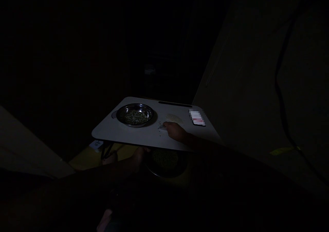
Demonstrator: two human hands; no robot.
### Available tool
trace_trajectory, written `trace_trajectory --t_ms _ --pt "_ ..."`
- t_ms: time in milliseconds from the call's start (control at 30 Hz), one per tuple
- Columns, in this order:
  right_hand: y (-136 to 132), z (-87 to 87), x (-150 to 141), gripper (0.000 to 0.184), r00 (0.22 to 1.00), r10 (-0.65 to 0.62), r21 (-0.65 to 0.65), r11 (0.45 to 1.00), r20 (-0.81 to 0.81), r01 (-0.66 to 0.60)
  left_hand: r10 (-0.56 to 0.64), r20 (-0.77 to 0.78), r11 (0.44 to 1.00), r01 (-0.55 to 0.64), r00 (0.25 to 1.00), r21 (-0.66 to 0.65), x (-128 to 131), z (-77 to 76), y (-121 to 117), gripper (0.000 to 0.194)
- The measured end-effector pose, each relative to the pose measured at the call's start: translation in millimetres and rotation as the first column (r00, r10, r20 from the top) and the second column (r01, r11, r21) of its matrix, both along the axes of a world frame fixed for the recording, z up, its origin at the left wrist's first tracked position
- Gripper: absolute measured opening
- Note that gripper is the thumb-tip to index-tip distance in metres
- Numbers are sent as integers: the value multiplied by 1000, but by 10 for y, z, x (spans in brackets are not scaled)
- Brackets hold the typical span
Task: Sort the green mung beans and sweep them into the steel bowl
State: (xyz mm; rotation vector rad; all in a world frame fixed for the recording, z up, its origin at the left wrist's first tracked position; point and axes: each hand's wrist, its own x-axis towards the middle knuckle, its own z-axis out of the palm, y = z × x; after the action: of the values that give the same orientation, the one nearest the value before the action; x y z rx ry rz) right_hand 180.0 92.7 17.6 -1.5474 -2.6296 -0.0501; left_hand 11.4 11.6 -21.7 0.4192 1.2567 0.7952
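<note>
My right hand is closed on a small, pale, thin thing, too dark to name, with its edge low over the white tabletop. Several dark specks lie around that edge, and a pale patch of fine grains spreads just beyond the hand. Below the table's near edge, my left hand appears to grip the left rim of a dark bowl full of small green grains or beans. Its fingertips are partly lost in shadow.
A shiny steel bowl with a mix of pale and green pieces stands on the table's left half. A phone with a lit, blurred screen lies at the right edge. A wall with a hanging dark cable rises on the right.
</note>
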Motion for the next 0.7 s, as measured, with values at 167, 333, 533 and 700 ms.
trace_trajectory --t_ms 167,333,533,700 --pt "50 -3 -46 28 1000 13 37 999 2 -13 -51 22 998 52 998 -31 -8 0 1 10" --pt "53 -12 -91 29 999 39 20 999 -15 -39 -54 35 998 55 998 -16 -17 -4 -1 10" --pt "-62 -41 -97 25 994 93 16 996 -50 -93 -62 72 998 63 995 -13 -14 -10 -6 11" --pt "-256 -28 -104 27 987 151 34 988 -55 -149 -53 46 999 53 998 -1 0 16 -8 9"
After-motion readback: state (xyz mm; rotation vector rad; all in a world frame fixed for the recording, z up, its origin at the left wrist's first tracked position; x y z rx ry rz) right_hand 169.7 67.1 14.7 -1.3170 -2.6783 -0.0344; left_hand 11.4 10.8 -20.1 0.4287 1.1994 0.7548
